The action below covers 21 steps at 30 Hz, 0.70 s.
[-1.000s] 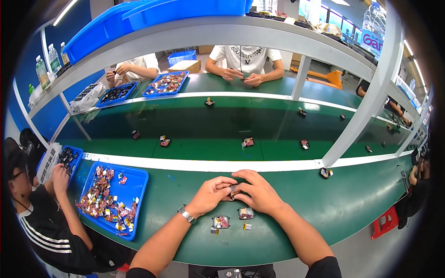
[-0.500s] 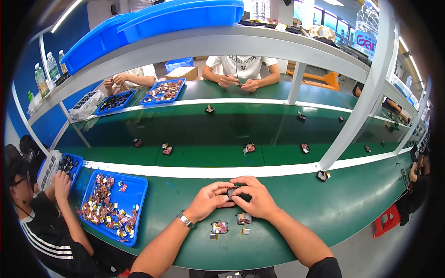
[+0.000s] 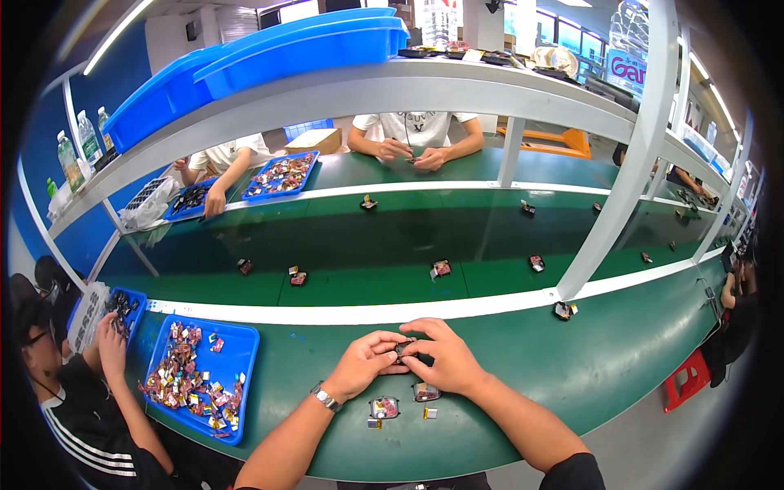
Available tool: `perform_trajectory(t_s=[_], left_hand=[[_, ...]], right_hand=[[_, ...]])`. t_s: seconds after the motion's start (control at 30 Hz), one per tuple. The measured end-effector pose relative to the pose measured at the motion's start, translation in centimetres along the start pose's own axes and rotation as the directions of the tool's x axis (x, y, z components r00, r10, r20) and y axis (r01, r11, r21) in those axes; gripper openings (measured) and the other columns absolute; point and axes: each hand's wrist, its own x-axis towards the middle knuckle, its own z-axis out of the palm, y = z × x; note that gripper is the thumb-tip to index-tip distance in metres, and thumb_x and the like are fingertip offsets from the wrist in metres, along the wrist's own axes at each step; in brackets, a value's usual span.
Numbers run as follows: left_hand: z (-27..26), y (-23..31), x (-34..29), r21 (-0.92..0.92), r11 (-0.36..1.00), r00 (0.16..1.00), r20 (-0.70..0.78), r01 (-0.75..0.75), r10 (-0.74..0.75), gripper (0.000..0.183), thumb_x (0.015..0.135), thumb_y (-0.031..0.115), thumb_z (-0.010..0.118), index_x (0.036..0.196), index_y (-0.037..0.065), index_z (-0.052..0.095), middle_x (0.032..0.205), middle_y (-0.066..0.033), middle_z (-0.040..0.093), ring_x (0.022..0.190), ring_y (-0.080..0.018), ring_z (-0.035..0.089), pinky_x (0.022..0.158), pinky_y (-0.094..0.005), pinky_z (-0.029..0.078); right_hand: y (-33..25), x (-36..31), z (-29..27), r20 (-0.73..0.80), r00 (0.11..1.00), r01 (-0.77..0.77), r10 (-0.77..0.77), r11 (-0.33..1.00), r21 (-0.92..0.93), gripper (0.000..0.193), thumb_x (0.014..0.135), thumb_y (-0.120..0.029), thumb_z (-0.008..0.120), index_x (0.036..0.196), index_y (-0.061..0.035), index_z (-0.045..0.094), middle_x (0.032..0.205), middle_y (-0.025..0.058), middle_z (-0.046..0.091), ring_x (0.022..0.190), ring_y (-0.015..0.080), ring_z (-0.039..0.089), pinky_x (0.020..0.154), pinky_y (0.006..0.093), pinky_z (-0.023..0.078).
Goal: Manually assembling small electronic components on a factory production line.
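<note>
Over the green table, my left hand (image 3: 364, 361) and my right hand (image 3: 446, 356) meet around a small dark casing (image 3: 401, 349). Fingers of both hands pinch its sides, and they cover most of it. Just nearer to me lie two small open casings with red and pale parts inside, a left one (image 3: 384, 407) and a right one (image 3: 425, 392). Beside each sits a small silver-and-yellow battery, one on the left (image 3: 374, 424) and one on the right (image 3: 430, 414). A metal-band watch (image 3: 326, 397) is on my left wrist.
To my left stands a blue tray (image 3: 253, 359) heaped with small red and white parts. A co-worker's hand (image 3: 112, 343) is at another tray beyond it. Past a white rail (image 3: 343, 318), several small assemblies lie on a green belt (image 3: 367, 286). A grey post (image 3: 625, 180) rises at right.
My hands stay together on the casing, with small finger shifts. Across the belt at far left, a co-worker's arm has reached down beside a tray. The whole view has tilted slightly.
</note>
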Motion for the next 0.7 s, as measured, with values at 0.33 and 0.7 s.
perform_trajectory(t_s=[0.33,0.7], left_hand=[[-0.2,-0.1,-0.1,-0.022,1.0,1.0,0.012,-0.018,0.018,0.027,0.1,0.004,0.048,0.126,-0.002,0.051,0.129,-0.0126,0.056,0.113,-0.0208,0.061,0.096,-0.035,0.056],[-0.1,-0.6,0.0,-0.04,0.997,0.998,-0.03,-0.062,0.061,0.026,0.099,0.004,0.05,0.125,-0.003,0.051,0.129,-0.015,0.056,0.113,-0.0212,0.061,0.095,-0.0345,0.056]], right_hand=[[0.1,-0.1,0.4,0.001,1.0,0.029,-0.029,1.0,-0.003,0.01,0.08,-0.008,0.071,0.09,-0.0048,0.071,0.119,0.0088,0.062,0.116,0.0276,0.055,0.094,0.037,0.05],[0.2,-0.3,1.4,-0.048,0.997,-0.051,0.054,0.996,0.08,0.018,0.078,-0.008,0.074,0.096,-0.0081,0.075,0.123,0.007,0.063,0.118,0.028,0.055,0.097,0.0388,0.048]])
